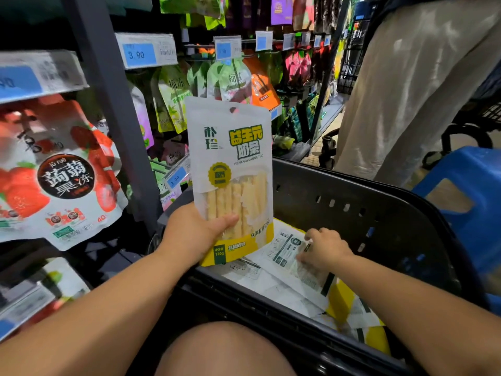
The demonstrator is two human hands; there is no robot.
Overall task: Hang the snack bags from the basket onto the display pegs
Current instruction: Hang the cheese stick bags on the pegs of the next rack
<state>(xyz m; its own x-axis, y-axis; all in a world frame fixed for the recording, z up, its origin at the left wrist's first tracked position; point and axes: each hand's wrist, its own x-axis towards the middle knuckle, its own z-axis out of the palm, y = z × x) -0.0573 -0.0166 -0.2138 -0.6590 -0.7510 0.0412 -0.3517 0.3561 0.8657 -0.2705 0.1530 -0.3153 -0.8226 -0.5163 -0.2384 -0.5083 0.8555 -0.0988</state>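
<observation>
- Your left hand (195,232) grips a white-and-yellow snack bag (230,169) near its lower edge, thumb across the front, holding it upright above the black basket (379,213).
- Your right hand (324,251) curls its fingers onto a second bag (286,249) lying in the basket.
- Other bags (230,80) hang from display pegs (200,46) behind.

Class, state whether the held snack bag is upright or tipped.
Upright: the snack bag stands hang-hole up, gripped low by the left hand.
</observation>
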